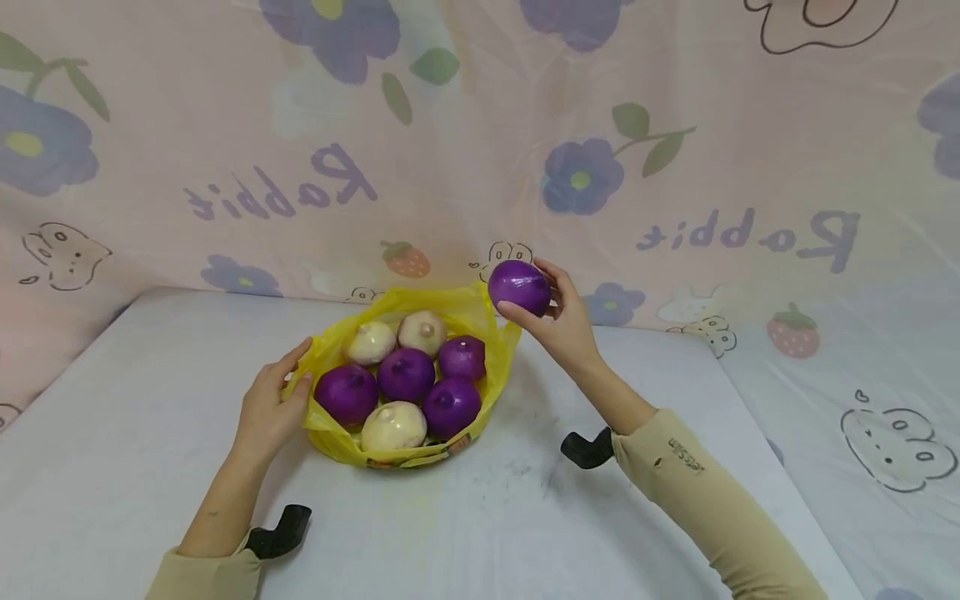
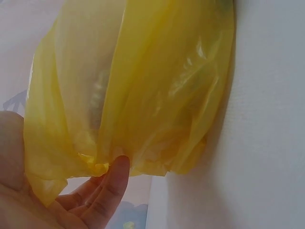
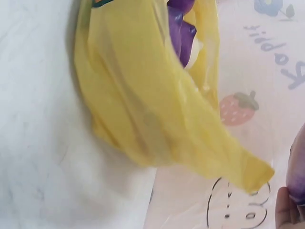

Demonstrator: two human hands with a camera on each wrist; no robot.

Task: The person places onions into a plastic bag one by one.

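A yellow plastic bag [image 1: 498, 371] stands with its mouth wide on the table. Inside lie several glossy onions, purple ones such as this purple onion [image 1: 406, 375] and white ones such as this white onion [image 1: 393, 427]. My left hand [image 1: 272, 408] grips the bag's left rim; in the left wrist view the thin plastic [image 2: 157, 109] passes between thumb and fingers. Above the bag's right edge, my right hand [image 1: 558, 321] holds another purple onion [image 1: 517, 287] between thumb and fingers. Only a sliver of that onion [image 3: 298, 167] enters the right wrist view.
The table [image 1: 465, 533] has a white cover with dark smudges right of the bag. Behind it hangs a pink cloth [image 1: 465, 167] printed with flowers, rabbits and strawberries. A black angled piece sits at each wrist, one at the left cuff [image 1: 281, 533], one at the right [image 1: 587, 450].
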